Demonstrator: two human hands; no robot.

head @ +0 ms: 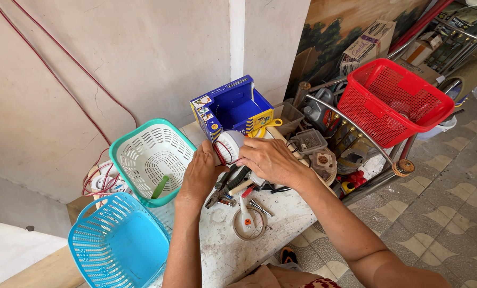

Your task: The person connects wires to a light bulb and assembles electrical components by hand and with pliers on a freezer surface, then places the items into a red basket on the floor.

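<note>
Head view, looking down on a cluttered white worktable point(281, 224). Left hand point(200, 173) and right hand point(270, 160) both closed around a small round white device point(229, 145) with red wires, held just above the table in front of an open blue cardboard box point(233, 109). Pliers point(225, 189) lie directly beneath the hands, a tape ring point(249, 224) nearer the body. Teal basket point(153, 157) with a green stick inside, left of the hands; light-blue basket point(118, 242) below it. Red basket point(393, 101) sits raised at far right
</note>
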